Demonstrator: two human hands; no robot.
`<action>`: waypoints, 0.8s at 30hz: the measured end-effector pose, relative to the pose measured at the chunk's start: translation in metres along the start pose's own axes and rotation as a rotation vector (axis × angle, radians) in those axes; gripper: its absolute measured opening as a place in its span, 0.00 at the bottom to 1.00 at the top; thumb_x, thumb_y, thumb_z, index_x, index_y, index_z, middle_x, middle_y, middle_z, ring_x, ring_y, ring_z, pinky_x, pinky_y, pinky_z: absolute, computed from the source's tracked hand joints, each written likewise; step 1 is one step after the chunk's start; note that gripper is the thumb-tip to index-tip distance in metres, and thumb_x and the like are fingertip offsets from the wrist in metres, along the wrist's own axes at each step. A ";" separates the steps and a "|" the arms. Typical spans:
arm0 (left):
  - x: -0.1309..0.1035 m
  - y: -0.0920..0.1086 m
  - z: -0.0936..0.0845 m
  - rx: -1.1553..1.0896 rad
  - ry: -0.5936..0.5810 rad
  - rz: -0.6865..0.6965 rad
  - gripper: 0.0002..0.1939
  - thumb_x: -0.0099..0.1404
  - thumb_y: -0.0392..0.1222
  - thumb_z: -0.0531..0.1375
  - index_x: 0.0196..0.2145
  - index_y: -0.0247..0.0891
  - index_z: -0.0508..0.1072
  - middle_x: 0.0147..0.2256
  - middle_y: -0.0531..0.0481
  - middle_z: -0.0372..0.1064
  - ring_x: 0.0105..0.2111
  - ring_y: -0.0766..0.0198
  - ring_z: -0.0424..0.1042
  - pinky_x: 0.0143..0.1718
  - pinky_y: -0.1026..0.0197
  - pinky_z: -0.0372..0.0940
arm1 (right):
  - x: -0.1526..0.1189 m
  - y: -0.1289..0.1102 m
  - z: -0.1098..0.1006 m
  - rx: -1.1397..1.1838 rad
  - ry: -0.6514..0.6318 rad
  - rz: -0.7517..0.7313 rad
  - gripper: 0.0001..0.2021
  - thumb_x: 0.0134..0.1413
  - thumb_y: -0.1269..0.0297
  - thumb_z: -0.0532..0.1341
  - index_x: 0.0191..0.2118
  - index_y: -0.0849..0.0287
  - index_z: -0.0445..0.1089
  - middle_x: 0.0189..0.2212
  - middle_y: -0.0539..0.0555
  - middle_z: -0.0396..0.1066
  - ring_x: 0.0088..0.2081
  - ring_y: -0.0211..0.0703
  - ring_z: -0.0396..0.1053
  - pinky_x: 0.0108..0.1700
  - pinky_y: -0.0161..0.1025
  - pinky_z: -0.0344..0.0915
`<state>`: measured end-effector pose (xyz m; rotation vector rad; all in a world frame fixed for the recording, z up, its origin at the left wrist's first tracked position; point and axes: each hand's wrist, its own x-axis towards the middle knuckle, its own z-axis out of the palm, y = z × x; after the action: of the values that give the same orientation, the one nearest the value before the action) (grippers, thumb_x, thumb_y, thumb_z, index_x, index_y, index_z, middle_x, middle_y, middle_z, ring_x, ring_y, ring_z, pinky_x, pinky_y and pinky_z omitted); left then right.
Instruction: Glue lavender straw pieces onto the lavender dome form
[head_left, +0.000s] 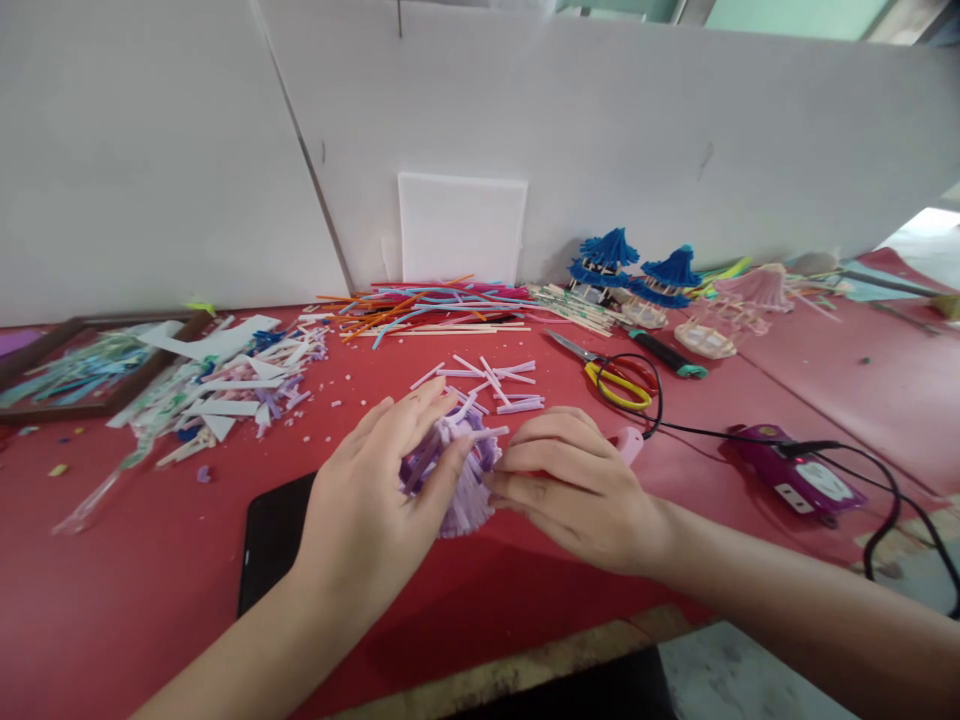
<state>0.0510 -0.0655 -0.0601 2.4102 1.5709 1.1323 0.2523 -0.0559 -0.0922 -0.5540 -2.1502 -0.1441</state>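
Observation:
Between my hands is a small lilac pavilion model [466,505], its roof made of fuzzy pipe-cleaner strips fanned side by side. My left hand [382,470] wraps round its left side, thumb across the front. At the right edge, the fingers of my right hand [574,480] are pinched together against the strips; anything small between the fingertips is hidden. One loose-looking lilac strip sticks out across the top towards the right. Just behind the model lie several cut lilac pipe-cleaner pieces [517,372] on the red tabletop [480,610].
Yellow-handled scissors [619,388], a green-and-black tool [666,353] and a corded purple device [795,478] lie to the right. Blue pavilion models [667,275] stand behind. Coloured pipe cleaners [442,305] line the back. Scraps [240,385] and a black phone [274,540] are left.

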 end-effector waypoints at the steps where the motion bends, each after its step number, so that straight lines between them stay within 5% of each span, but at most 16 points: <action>1: 0.000 0.000 0.000 0.000 0.001 0.002 0.15 0.68 0.47 0.59 0.50 0.42 0.70 0.46 0.46 0.79 0.49 0.51 0.78 0.54 0.46 0.69 | 0.000 0.000 0.000 0.011 -0.006 0.006 0.03 0.58 0.73 0.64 0.36 0.61 0.76 0.33 0.53 0.77 0.40 0.43 0.70 0.43 0.42 0.68; 8: -0.001 -0.002 0.002 0.004 0.021 0.000 0.16 0.68 0.48 0.60 0.51 0.42 0.71 0.46 0.48 0.79 0.48 0.53 0.78 0.56 0.48 0.69 | 0.001 -0.001 -0.002 0.074 -0.046 0.063 0.06 0.61 0.72 0.60 0.38 0.62 0.76 0.33 0.54 0.75 0.40 0.43 0.69 0.46 0.43 0.70; 16: 0.000 -0.001 0.002 -0.009 0.016 -0.001 0.15 0.68 0.49 0.58 0.50 0.42 0.72 0.47 0.49 0.79 0.46 0.54 0.79 0.55 0.49 0.69 | -0.003 -0.002 0.002 -0.024 -0.029 -0.036 0.07 0.57 0.66 0.65 0.40 0.60 0.74 0.36 0.54 0.77 0.43 0.46 0.71 0.46 0.46 0.70; 24: 0.000 -0.002 0.001 -0.051 -0.020 -0.028 0.10 0.68 0.48 0.59 0.45 0.46 0.73 0.42 0.54 0.80 0.42 0.56 0.80 0.59 0.44 0.64 | -0.004 0.001 0.001 -0.062 0.016 -0.159 0.06 0.53 0.76 0.67 0.37 0.63 0.74 0.33 0.51 0.78 0.40 0.42 0.72 0.45 0.43 0.67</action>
<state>0.0497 -0.0645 -0.0617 2.3527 1.5453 1.1252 0.2538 -0.0562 -0.0964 -0.4153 -2.1795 -0.3025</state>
